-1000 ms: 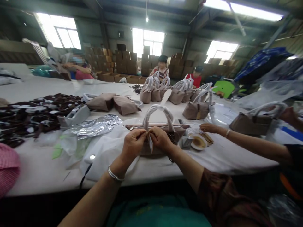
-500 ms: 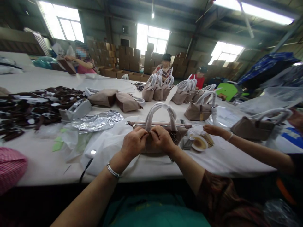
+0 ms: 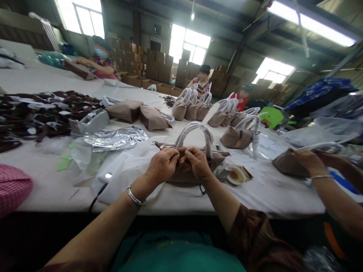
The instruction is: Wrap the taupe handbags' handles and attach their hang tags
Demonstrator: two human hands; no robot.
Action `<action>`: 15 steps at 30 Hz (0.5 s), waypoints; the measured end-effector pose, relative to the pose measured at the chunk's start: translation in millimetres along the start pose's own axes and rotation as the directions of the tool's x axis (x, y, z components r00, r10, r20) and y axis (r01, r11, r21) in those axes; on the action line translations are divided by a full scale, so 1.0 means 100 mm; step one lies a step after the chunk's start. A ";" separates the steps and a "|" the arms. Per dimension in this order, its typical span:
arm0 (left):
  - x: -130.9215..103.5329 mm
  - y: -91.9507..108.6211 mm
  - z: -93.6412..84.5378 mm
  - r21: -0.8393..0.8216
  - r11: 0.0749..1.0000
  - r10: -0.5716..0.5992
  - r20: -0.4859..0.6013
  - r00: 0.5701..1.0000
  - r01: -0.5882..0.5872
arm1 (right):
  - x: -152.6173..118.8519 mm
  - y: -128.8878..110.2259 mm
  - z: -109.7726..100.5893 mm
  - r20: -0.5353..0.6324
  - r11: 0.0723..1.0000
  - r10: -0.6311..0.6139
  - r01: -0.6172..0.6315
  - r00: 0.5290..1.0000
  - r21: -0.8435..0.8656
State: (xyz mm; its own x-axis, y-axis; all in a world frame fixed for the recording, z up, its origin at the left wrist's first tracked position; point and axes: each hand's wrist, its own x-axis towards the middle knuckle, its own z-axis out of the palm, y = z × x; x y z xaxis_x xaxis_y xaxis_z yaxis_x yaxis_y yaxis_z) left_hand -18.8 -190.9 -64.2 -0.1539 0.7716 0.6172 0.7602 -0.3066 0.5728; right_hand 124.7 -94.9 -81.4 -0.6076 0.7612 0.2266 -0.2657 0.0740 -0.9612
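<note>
A taupe handbag (image 3: 184, 176) with white-wrapped handles (image 3: 209, 138) stands at the table's near side, partly hidden behind my hands. My left hand (image 3: 162, 164) is closed in a pinch at the bag's front, just below the handle. Beside it my right hand (image 3: 197, 160) pinches too, its fingertips close to the left ones. What the fingertips hold is too small to make out. White sheeting (image 3: 121, 173) lies left of the bag. To its right are a small metal block (image 3: 222, 173) and a round dish (image 3: 236, 175) with brown contents.
Dark brown straps (image 3: 51, 113) are heaped at the left, near a grey dispenser (image 3: 89, 122) and silvery film (image 3: 116, 139). More handbags (image 3: 237, 136) stand farther back. At the right, another person's hands (image 3: 309, 162) touch a taupe bag (image 3: 289, 162).
The neighbour's hand has moved right, from near the dish onto the bag there. My hands stay at the bag's front with fingers shifted slightly. The view has tilted a little.
</note>
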 end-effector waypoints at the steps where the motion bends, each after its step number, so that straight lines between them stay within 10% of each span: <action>1: 0.01 0.00 -0.01 0.010 1.000 0.006 -0.002 1.000 -0.006 | 0.01 0.01 0.01 -0.001 1.000 -0.012 0.012 1.000 -0.015; 15: 0.06 0.00 -0.01 0.171 0.985 -0.026 0.071 0.997 0.013 | 0.01 0.04 0.10 -0.063 0.996 -0.027 0.022 0.998 -0.090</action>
State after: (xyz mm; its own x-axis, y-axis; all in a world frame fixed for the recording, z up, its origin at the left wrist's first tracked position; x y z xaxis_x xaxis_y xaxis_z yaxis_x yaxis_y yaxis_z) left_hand -20.6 -187.2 -59.9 -0.1280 0.8169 0.5624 0.8549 -0.1966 0.4801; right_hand 116.0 -100.5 -83.1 -0.5520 0.7978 0.2424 -0.2103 0.1481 -0.9664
